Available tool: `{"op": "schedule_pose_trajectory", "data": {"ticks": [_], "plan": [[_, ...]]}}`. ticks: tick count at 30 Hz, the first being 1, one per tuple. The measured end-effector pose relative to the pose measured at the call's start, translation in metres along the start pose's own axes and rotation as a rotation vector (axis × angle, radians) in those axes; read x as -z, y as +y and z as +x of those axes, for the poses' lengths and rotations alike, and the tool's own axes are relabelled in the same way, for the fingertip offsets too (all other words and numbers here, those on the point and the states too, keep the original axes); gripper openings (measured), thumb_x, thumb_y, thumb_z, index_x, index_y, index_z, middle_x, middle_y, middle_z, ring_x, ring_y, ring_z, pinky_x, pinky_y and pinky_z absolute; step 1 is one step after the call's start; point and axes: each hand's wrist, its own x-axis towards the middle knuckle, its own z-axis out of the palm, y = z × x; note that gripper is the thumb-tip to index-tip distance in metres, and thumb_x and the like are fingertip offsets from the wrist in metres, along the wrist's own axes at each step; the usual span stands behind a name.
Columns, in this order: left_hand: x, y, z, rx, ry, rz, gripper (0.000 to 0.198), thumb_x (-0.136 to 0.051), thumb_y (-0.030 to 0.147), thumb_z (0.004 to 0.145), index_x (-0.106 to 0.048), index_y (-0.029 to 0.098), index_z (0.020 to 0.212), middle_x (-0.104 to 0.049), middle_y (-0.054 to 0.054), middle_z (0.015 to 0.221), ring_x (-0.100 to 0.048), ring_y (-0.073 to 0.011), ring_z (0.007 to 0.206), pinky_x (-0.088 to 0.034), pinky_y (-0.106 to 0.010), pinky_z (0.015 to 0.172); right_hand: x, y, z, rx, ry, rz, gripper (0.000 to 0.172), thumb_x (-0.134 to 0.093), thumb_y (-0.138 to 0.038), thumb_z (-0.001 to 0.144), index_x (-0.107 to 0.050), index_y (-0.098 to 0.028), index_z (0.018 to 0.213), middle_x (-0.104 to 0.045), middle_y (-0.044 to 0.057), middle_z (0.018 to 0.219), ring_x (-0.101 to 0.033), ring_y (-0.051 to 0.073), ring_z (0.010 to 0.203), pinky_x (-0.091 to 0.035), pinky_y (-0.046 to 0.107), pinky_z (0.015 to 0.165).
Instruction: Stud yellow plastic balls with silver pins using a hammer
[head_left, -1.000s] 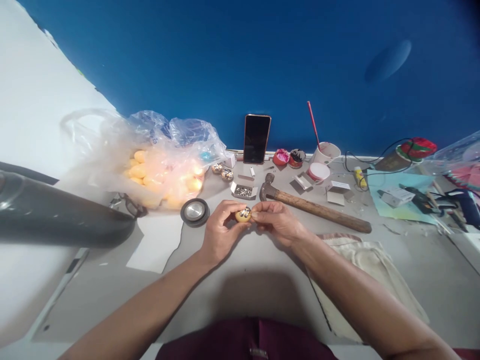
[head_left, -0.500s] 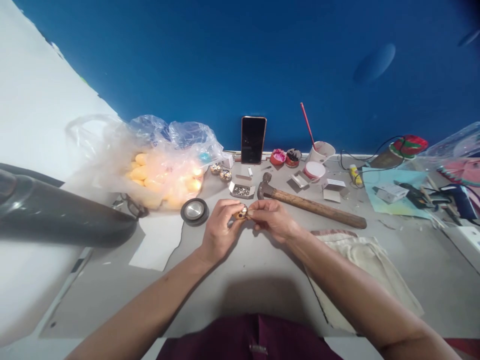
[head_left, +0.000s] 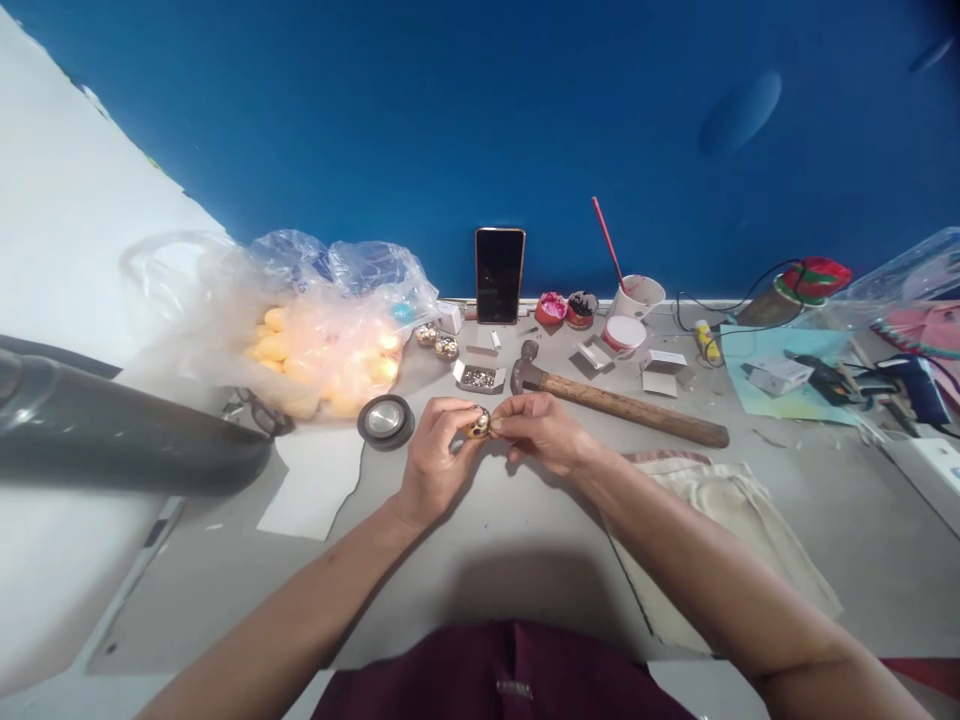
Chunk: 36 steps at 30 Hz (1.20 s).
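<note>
My left hand (head_left: pixel 435 455) is wrapped round a small yellow ball (head_left: pixel 478 424) partly covered in shiny gold metal heads, like thumbtacks. My right hand (head_left: pixel 541 432) is closed in a pinch against the ball's right side; whatever sits between thumb and finger is too small to make out. Just beyond the hands stands an open little box (head_left: pixel 480 377) full of shiny metal bits. Two gold-studded balls (head_left: pixel 436 342) lie farther back. A claw hammer (head_left: pixel 622 402) with a wooden handle rests beyond my right hand. Left of my left hand is a round black-rimmed metal disc (head_left: pixel 386 420).
A clear plastic bag (head_left: pixel 330 340) of yellow balls is at left, near a large grey tube (head_left: pixel 127 425). A phone (head_left: pixel 499 276) leans on the blue wall. Paint pots (head_left: pixel 552 310), a white cup (head_left: pixel 639 297) with a brush, and folded cloth (head_left: pixel 720 550) lie around.
The view has shifted slightly, so everything sits a little farther left. Both hands keep their hold at the ball, with no clear change in grip.
</note>
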Motion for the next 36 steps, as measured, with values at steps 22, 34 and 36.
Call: {"op": "schedule_pose_trajectory", "data": {"ticks": [22,34,36], "plan": [[-0.002,-0.004,-0.004,0.451,-0.159,-0.351,0.028,-0.083,0.027,0.081,-0.070,0.017,0.104,-0.074,-0.009,0.107,-0.072,-0.0205,0.092,-0.060,-0.031,0.080,-0.004,-0.016,-0.010,0.094,0.036,-0.390,0.015,-0.078,-0.027,0.065,-0.070,-0.015,0.067,-0.067,-0.001,0.061,-0.058,0.008,0.041,-0.046,0.017,0.038],[0.000,0.001,0.000,0.059,0.036,-0.128,0.026,-0.079,0.013,0.084,-0.067,0.021,0.106,-0.072,-0.009,0.110,-0.071,-0.0197,0.101,-0.060,-0.033,0.086,-0.008,-0.003,-0.005,-0.018,-0.019,0.084,0.030,-0.091,-0.031,0.053,-0.071,-0.014,0.066,-0.067,0.001,0.064,-0.053,0.006,0.047,-0.045,0.015,0.037],[-0.004,0.000,-0.001,0.216,0.029,-0.277,0.025,-0.082,0.019,0.083,-0.067,0.020,0.103,-0.071,-0.009,0.110,-0.071,-0.0205,0.100,-0.061,-0.032,0.082,-0.007,-0.005,-0.007,0.030,0.003,0.006,0.029,-0.090,-0.032,0.056,-0.071,-0.015,0.070,-0.068,0.001,0.065,-0.054,0.007,0.048,-0.046,0.015,0.038]]}}
